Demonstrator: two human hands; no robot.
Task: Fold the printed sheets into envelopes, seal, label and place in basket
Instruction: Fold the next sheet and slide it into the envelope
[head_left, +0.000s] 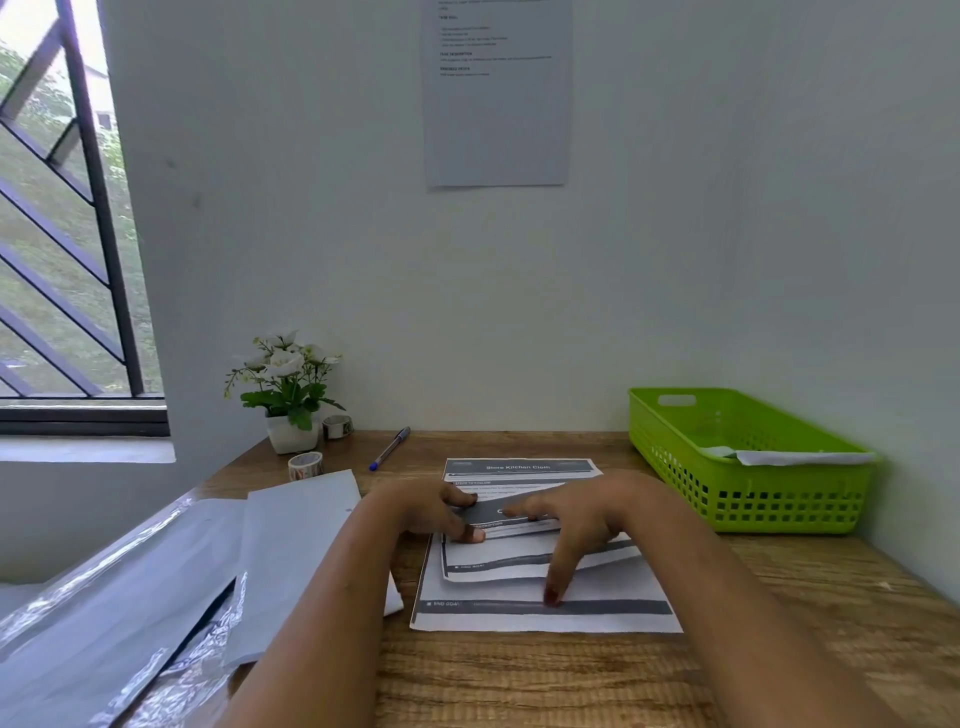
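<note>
Nearest me, well left of the green basket (779, 501), envelopes (301, 545) lie flat; nearer the basket, the lower sheet (545, 621) lies print up on the table (519, 680), long axis running away from me, heading end toward the wall; on top of it sits the folded sheet (519, 564), partly doubled over; thin limp paper, very light, likely to slide on the sheet below, and any crease stays, so I judge: hold one edge, flatten with the other hand; my left hand (436, 512) pinches its left edge, fingers curled, thumb on top; my right hand (576, 519) is spread flat, straight fingers pressing the fold, thumb down on the lower sheet; folded sheet's long axis runs left-right, right end toward the basket, slightly skewed; farther out, left of the basket, pen (389, 448) and tape roll (305, 464); the basket itself holds some white paper.
</note>
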